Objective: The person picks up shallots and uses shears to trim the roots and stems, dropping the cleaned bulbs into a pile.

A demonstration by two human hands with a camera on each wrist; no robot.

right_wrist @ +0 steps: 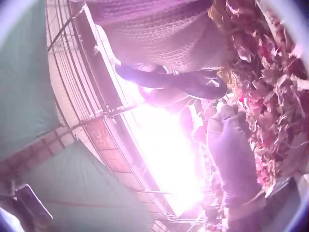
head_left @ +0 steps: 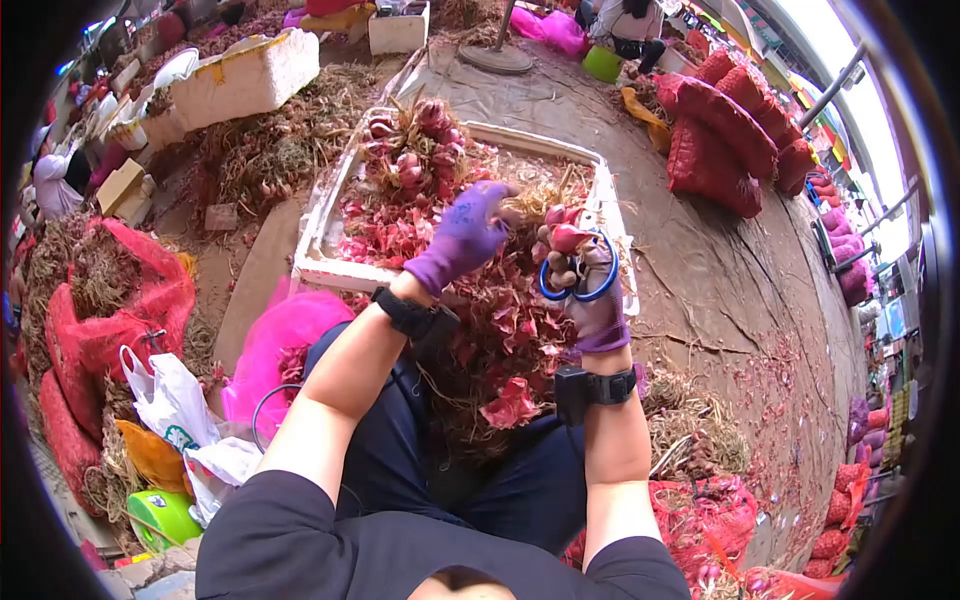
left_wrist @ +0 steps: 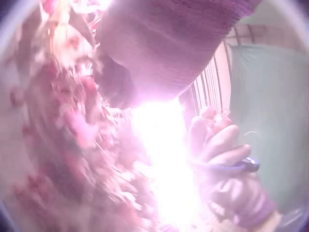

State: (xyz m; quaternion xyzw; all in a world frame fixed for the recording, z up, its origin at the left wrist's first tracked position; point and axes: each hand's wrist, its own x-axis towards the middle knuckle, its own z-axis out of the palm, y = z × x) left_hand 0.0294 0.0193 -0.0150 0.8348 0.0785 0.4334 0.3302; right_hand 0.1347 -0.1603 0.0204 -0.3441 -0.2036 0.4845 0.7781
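My right hand, in a purple-and-grey glove, holds blue-handled scissors with the loops round its fingers. The same hand also grips red-skinned bulbs near its fingertips. My left hand, in a purple glove, reaches in from the left with curled fingers pinching at pale dry stalks beside those bulbs. Below both hands, loose red skins spill over the front of a white foam tray. In the right wrist view, the left glove faces the scissors; glare washes out part of both wrist views.
A heap of bulbs lies at the tray's back left. Red mesh sacks stand at back right, another red mesh bag at left. White plastic bags and a green container sit at lower left.
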